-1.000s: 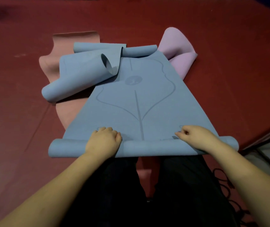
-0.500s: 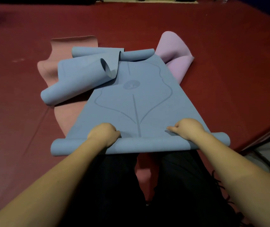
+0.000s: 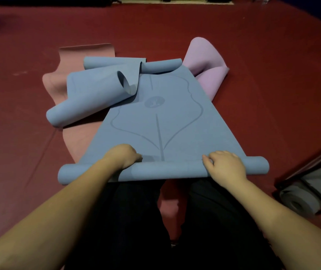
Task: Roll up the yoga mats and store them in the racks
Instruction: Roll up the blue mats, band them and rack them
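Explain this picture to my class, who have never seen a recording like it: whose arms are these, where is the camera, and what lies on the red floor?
The camera sits on a person's head, looking down at their own arms. No machine is involved. The left hand and right hand grip the rolled end of a blue yoga mat on the red floor. A second blue mat lies loosely curled on the left, over a pink mat; a purple mat is behind. At the right edge, a dark rack holds a grey rolled mat.

Red floor [image 3: 253,45]: pink mat [image 3: 78,139], lilac mat [image 3: 206,75].
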Available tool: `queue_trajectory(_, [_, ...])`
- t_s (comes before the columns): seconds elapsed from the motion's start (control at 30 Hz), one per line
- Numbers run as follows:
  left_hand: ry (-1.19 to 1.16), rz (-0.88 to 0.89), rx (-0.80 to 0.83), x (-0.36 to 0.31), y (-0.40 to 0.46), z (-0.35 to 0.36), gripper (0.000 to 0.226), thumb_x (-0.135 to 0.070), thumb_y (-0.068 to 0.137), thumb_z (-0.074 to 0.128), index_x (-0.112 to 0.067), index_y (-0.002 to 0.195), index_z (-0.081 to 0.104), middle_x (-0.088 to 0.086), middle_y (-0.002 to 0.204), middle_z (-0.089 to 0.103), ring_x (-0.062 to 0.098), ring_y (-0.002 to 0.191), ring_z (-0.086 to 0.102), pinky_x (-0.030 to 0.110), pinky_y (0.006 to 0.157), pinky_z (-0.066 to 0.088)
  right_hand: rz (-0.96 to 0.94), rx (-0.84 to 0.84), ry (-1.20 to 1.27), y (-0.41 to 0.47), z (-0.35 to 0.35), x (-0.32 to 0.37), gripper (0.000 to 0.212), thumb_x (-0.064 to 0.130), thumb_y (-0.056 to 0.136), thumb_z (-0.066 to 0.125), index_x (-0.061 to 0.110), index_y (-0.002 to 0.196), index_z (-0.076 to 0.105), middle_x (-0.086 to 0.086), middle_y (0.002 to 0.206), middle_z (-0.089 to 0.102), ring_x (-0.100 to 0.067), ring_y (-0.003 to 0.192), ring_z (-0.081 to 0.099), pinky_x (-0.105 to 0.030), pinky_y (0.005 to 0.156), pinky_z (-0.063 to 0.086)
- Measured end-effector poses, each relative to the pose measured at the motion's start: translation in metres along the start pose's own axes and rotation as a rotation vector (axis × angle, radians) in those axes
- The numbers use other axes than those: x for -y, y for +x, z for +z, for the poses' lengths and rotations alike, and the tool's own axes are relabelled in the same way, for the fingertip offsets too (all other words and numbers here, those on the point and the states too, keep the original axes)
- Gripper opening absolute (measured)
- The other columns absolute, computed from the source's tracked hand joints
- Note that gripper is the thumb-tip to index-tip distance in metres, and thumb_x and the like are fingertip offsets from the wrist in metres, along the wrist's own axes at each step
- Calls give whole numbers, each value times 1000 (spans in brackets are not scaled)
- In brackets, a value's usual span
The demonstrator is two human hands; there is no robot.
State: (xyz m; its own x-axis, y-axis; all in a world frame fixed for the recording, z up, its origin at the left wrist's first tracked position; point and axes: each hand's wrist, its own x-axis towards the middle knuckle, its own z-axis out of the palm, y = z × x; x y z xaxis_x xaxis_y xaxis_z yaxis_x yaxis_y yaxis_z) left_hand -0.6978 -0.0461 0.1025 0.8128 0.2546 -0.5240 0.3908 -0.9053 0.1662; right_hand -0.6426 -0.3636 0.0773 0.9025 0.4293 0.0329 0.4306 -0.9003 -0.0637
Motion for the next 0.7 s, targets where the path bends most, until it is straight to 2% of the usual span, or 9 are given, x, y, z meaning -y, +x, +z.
queue_trajectory(0.07, [-44, -11, -181, 1, -9, 4, 42, -43, 102, 41, -15, 78, 61, 6, 88, 62, 27, 86, 56, 33, 72, 41, 35, 71, -3, 14, 0, -1, 54, 50, 98, 33, 15, 73, 65, -5, 83, 68, -29, 87, 63, -34, 67, 38])
queue_trajectory(0.17, [-50, -28, -502, 2, -27, 14, 49, -42, 103, 36, -15, 64, 50, 7, 73, 59, 32, 80, 60, 34, 61, 39, 65, 205, -9, 29, -1, -3, 54, 51, 99, 30, 17, 86, 70, -8, 94, 70, -30, 92, 64, -31, 66, 39])
queue_trajectory(0.27, [-50, 89, -705, 7, -39, 35, 50, -46, 97, 36, -16, 58, 42, 10, 65, 58, 35, 70, 57, 37, 59, 41, 85, 355, 12, 45, -4, -4, 57, 50, 98, 25, 18, 101, 71, -11, 109, 68, -30, 96, 60, -32, 73, 42])
queue_trajectory(0.33, [37, 176, -752, 12, -44, 52, 48, -50, 94, 36, -16, 60, 44, 6, 61, 53, 31, 65, 53, 37, 61, 39, 85, 446, 9, 56, -6, -3, 59, 50, 97, 24, 16, 111, 70, -13, 120, 65, -31, 105, 59, -34, 83, 44])
queue_trajectory(0.43, [95, 168, -728, 14, -40, 57, 50, -49, 96, 33, -16, 62, 51, 3, 62, 55, 30, 65, 55, 38, 64, 40, 79, 529, 49, 63, -7, -2, 58, 51, 98, 25, 15, 117, 67, -12, 128, 59, -30, 116, 54, -36, 94, 43])
queue_trajectory(0.5, [101, 144, -695, 11, -29, 48, 55, -46, 94, 28, -14, 60, 56, 7, 63, 60, 34, 66, 58, 38, 62, 42, 84, 448, 150, 60, -6, -4, 45, 50, 99, 33, 17, 106, 64, -7, 116, 53, -27, 118, 46, -39, 97, 42])
queue_trajectory(0.6, [119, 104, -591, 2, -18, 32, 61, -44, 97, 21, -12, 70, 66, 10, 77, 69, 34, 77, 63, 37, 69, 43, 78, 85, 257, 43, 1, -6, 38, 47, 97, 45, 16, 76, 52, -1, 90, 47, -28, 105, 49, -42, 83, 47])
queue_trajectory(0.63, [123, 86, -556, 2, -14, 28, 59, -43, 100, 24, -13, 77, 69, 9, 86, 71, 34, 83, 63, 36, 72, 42, 69, -20, 259, 33, 5, -6, 42, 50, 95, 43, 16, 74, 54, -2, 85, 52, -30, 99, 52, -41, 77, 48])
queue_trajectory(0.7, [90, 47, -458, 2, -8, 22, 54, -43, 103, 27, -14, 83, 68, 10, 96, 70, 32, 91, 63, 34, 74, 43, 3, -132, 220, 15, 16, -7, 50, 55, 91, 38, 14, 85, 67, -2, 88, 63, -30, 93, 57, -39, 79, 48])
